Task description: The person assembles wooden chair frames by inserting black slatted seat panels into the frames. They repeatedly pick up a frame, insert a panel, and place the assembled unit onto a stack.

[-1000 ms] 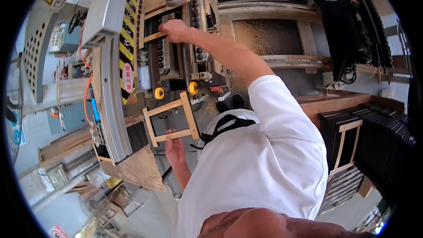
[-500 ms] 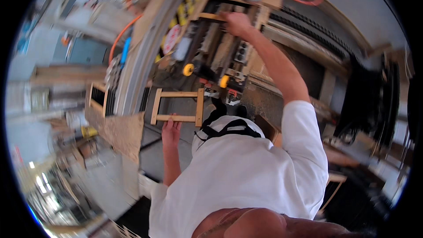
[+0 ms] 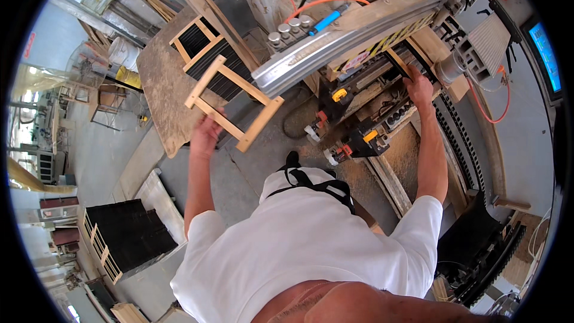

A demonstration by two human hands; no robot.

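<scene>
My left hand (image 3: 206, 134) grips a small light-wood frame (image 3: 261, 124) by one of its crossbars, fingers closed round the wood. The frame hangs tilted in the air, in front of a stack of black-slatted wooden frames (image 3: 222, 70) on a brown board. Out to the right, my right hand (image 3: 420, 88) is closed on the end of a wooden bar (image 3: 397, 63), part of another frame in the machine bed. That hand partly hides the bar's end and the far side of this frame.
The brown board (image 3: 156, 78) carries the stack. A metal machine beam (image 3: 353, 42) with a blue air tool (image 3: 329, 20) crosses ahead. Clamps with yellow knobs (image 3: 339, 95) stand near my feet. A control screen (image 3: 543, 54) is far right; black panels (image 3: 128, 236) lie left behind.
The view has swung, bringing the board and stack closer to the middle. My left hand has carried the frame toward that stack, tilting it. My right hand stays on the bar in the machine.
</scene>
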